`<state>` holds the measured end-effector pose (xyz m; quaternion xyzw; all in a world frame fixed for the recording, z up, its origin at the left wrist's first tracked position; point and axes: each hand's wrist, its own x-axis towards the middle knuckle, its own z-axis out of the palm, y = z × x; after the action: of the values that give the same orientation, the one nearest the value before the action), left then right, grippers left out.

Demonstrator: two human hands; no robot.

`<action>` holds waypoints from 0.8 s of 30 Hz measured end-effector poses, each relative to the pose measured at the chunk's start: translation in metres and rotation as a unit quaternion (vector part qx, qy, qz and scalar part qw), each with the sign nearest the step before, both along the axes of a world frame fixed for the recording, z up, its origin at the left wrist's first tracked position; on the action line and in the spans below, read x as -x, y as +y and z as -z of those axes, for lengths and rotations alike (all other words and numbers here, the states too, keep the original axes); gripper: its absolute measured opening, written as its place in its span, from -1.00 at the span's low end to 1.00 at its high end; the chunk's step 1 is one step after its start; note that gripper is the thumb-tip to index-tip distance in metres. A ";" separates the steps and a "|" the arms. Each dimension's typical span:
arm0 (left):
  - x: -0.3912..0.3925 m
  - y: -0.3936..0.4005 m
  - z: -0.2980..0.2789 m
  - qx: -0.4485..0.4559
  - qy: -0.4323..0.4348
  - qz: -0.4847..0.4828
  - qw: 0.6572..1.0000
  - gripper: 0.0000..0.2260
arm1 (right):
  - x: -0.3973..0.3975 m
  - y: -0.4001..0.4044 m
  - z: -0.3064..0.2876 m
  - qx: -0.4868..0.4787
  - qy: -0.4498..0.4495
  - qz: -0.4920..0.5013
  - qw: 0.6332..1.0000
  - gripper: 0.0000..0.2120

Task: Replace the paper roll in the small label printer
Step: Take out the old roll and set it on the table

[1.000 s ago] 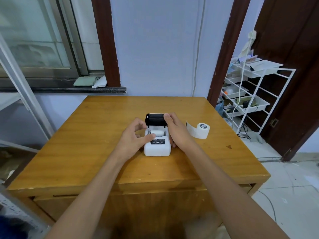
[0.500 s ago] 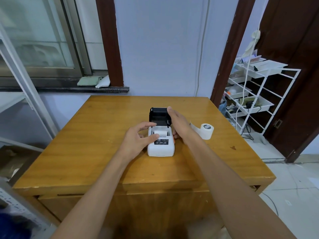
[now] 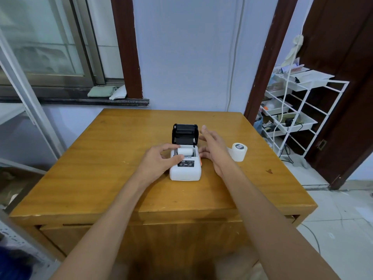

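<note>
The left hand (image 3: 159, 160) rests against the left side of the small white label printer (image 3: 185, 166), fingers curled loosely; its thumb lies across the printer's top just in front of the paper well and its forefinger reaches over the well's left edge. Whether the fingertips actually pinch the paper roll (image 3: 185, 151) seated in the well cannot be told, though they touch or nearly touch it. The right hand (image 3: 212, 146) is held open and flat just to the right of the printer, fingers extended toward the far side and gripping nothing; its lower fingers lie near the printer's right wall, and the forefinger points up beside the lid.

The printer sits near the middle of the wooden tabletop (image 3: 101, 168), its black lid (image 3: 185, 134) swung up and standing almost upright at the far end. The white roll lies on its side in the open compartment below the lid. A dark label panel shows on the printer's top, nearer the person.

To the right of the printer, beyond the right hand, a second paper roll (image 3: 239, 151) stands on end on the tabletop, a strip of its paper trailing toward the printer behind the wrist. Farther right of the printer, off the tabletop, stands a white wire rack (image 3: 306, 110) with trays.
</note>
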<state>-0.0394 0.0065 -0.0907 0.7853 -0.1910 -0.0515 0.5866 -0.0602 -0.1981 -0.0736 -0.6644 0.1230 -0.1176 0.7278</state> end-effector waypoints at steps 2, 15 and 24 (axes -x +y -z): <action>0.000 0.001 -0.001 -0.001 0.005 0.000 1.000 -0.69 | 0.004 -0.003 0.006 -0.033 -0.036 0.058 0.997 -0.62; -0.002 0.003 0.006 0.014 -0.006 0.004 1.000 -0.55 | 0.026 0.021 0.019 0.374 -0.155 0.073 0.911 -0.76; -0.004 0.004 0.007 0.017 -0.019 0.005 1.000 -0.43 | 0.023 0.022 0.012 0.421 -0.132 -0.015 0.897 -0.67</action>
<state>-0.0351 0.0102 -0.0979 0.7752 -0.2075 -0.0363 0.5956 -0.0832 -0.1758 -0.0857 -0.8885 -0.0452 -0.2346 0.3917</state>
